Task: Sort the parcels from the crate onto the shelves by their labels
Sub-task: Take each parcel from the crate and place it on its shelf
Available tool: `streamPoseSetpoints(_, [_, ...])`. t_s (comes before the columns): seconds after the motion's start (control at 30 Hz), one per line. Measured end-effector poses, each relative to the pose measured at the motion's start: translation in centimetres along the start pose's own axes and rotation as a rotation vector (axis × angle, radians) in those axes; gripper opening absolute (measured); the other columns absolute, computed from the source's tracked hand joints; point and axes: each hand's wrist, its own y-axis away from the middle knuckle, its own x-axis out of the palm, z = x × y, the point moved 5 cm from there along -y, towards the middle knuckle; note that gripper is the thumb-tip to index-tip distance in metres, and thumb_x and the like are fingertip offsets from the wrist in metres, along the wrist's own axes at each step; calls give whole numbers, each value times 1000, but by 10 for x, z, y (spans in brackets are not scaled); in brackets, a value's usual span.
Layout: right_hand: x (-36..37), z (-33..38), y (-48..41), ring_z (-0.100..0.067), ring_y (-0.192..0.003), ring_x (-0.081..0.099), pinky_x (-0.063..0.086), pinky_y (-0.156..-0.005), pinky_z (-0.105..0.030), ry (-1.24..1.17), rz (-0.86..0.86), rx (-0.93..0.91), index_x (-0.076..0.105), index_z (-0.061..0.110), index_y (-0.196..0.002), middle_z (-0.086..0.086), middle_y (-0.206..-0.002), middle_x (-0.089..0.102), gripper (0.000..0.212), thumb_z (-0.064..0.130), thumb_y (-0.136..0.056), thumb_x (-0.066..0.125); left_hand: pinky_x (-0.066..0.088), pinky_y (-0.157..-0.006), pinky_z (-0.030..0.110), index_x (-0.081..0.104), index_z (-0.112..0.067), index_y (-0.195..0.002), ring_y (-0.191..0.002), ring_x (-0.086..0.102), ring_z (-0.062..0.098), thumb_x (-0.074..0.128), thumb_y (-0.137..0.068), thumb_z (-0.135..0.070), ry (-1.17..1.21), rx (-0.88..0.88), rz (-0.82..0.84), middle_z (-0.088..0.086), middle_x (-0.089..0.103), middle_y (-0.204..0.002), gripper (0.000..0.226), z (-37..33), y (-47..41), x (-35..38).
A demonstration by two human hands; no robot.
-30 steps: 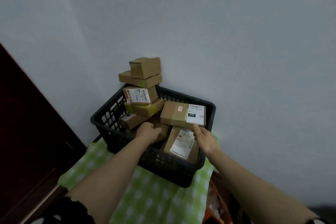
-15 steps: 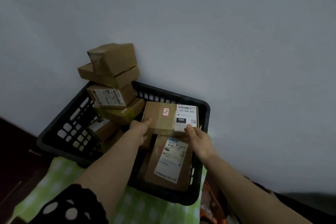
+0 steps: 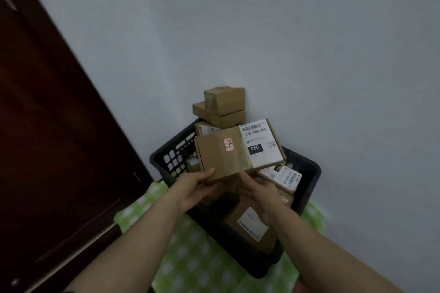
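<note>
Above the crate's (image 3: 309,181) near-left side, our left hand (image 3: 192,189) pinches the near-left corner of the held parcel (image 3: 221,159), with the thumb lying on its top face and the other fingers tucked beneath. Our right hand (image 3: 259,194) sits above the middle of the crate, just beside the left one. Its fingers reach up to the parcel's near edge from below, but the hand is blurred and we cannot tell whether they curl round the box or only touch it.

The held parcel is a flat brown carton lifted clear above the crate, lying beyond both hands and tipped a little toward us. A small red-edged sticker (image 3: 229,144) with handwriting sits near the middle of its top, and a white label (image 3: 259,143) reading 060 covers its right end.

Down inside the crate, a labelled parcel (image 3: 250,225) lies at the near-right end under our right wrist, and another parcel (image 3: 282,176) rests toward the far-right side. Stacked parcels (image 3: 223,107) rise from the crate's far-left corner against the wall (image 3: 285,31).

Under the crate spreads a green checked cloth (image 3: 190,259). Left of the crate stands a dark door (image 3: 59,126).
</note>
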Motion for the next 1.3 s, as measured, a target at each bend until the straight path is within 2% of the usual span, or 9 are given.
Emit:
streamPoseSetpoints(0.1, [53, 8, 23, -28, -97, 67, 56, -80, -41, -153, 132, -100, 57, 6, -117, -13, -110, 68, 37, 12, -83, 70, 59, -74, 35, 62, -1, -107, -85, 68, 23, 58, -85, 1, -13, 78, 1, 13, 72, -90, 22, -3, 47, -25])
streamPoseSetpoints(0.2, [98, 9, 51, -26, -89, 70, 59, -74, -37, -88, 231, -155, 56, -2, -119, -17, -107, 68, 40, 7, -82, 70, 53, -85, 36, 63, -8, -97, -75, 69, 16, 61, -84, -1, -80, 149, -60, 6, 73, -80, 15, -12, 96, -64])
streamPoseSetpoints(0.27, [126, 5, 69, -27, -92, 68, 59, -74, -35, -1, 332, -181, 54, -3, -122, -18, -108, 67, 42, 1, -82, 68, 50, -76, 31, 63, -14, -96, -73, 68, 11, 64, -80, -4, -101, 233, -109, 1, 72, -81, 19, -27, 131, -95])
streamPoseSetpoints(0.43, [206, -22, 127, -19, -87, 67, 59, -68, -29, 259, 582, -258, 54, 0, -122, -10, -105, 68, 39, -2, -84, 64, 42, -91, 28, 56, -18, -123, -105, 59, 11, 76, -71, -19, -119, 428, -275, -1, 65, -111, 56, -60, 240, -179])
streamPoseSetpoints(0.63, [315, -91, 209, -25, -106, 64, 47, -98, -49, 419, 773, -263, 63, 15, -110, -10, -115, 68, 28, 8, -84, 68, 46, -98, 26, 59, -8, -127, -108, 63, 15, 73, -79, -10, -260, 541, -525, 5, 69, -114, 50, -42, 370, -291])
streamPoseSetpoints(0.77, [371, -142, 268, -19, -100, 65, 51, -93, -39, 438, 831, -307, 65, 13, -112, -2, -103, 70, 26, 9, -87, 65, 54, -77, 16, 57, -6, -126, -89, 69, 8, 75, -75, -4, -254, 574, -619, 4, 72, -103, 54, -17, 443, -353])
streamPoseSetpoints(1.0, [436, -216, 356, -13, -102, 63, 51, -86, -26, 488, 1023, -270, 62, 15, -113, 1, -105, 68, 25, 6, -89, 62, 49, -98, 38, 58, -2, -125, -101, 68, 24, 81, -66, -5, -139, 578, -787, 10, 71, -107, 63, 33, 541, -424])
streamPoseSetpoints(1.17, [467, -252, 401, -5, -93, 62, 46, -68, -14, 539, 1182, -244, 60, 16, -116, 6, -101, 66, 28, 6, -89, 62, 54, -62, 15, 62, -3, -116, -69, 71, 8, 72, -75, 5, -81, 597, -931, 7, 71, -92, 42, 64, 591, -446])
streamPoseSetpoints(1.3, [484, -274, 424, -10, -98, 62, 47, -71, -18, 574, 1272, -219, 60, 19, -111, 5, -102, 66, 26, 6, -89, 63, 57, -76, 22, 59, -1, -121, -89, 70, 19, 74, -74, 4, -7, 590, -1018, 12, 70, -105, 49, 84, 618, -459])
